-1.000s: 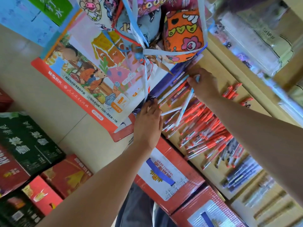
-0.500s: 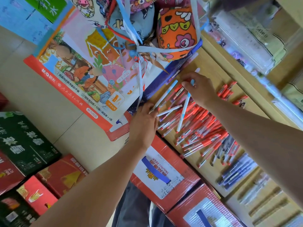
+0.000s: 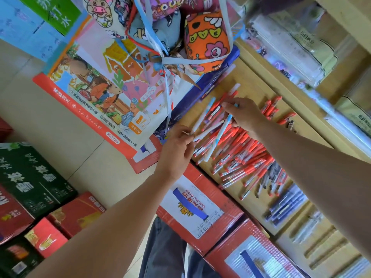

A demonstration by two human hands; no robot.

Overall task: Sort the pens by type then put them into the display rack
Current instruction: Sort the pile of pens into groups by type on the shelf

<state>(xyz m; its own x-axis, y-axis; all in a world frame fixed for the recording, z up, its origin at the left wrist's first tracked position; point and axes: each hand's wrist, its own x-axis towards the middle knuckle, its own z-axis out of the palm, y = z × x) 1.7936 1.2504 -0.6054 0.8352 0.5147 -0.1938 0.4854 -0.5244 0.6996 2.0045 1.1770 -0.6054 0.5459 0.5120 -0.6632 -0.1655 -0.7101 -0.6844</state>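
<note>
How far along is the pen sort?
Done: dark blue pens lie grouped on the light wooden shelf. In hand: left hand pinches white-and-blue pens, right hand grips another white-and-blue pen. Left: the red-capped pen pile lies jumbled.

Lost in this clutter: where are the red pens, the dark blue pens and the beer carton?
red pens (image 3: pixel 248 155): head view, pile's middle.
dark blue pens (image 3: pixel 287 205): head view, row's middle.
beer carton (image 3: pixel 192 209): head view, white label.
</note>
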